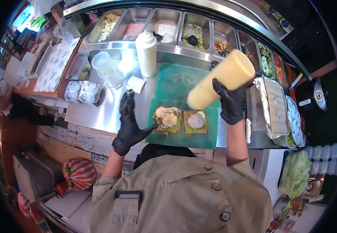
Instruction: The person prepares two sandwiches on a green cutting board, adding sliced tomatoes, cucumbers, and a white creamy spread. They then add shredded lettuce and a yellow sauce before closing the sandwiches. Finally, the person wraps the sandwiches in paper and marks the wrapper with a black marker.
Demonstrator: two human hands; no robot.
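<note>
My right hand, in a black glove, grips a large squeeze bottle of pale yellow sauce. The bottle tilts, its lower end above the right open sandwich. That sandwich is a toasted bread slice with lettuce, cucumber and a greyish round topping. Beside it, another open sandwich carries lettuce, vegetable slices and a creamy mixed topping. Both lie on a green cutting board. My gloved left hand holds nothing; its fingers are spread and the thumb is close to the left sandwich's edge.
A white squeeze bottle and clear plastic cups stand on the steel counter. Two wrapped items sit at left. Metal food pans line the back. A white-handled knife and foil-covered tub lie right. A person is far left.
</note>
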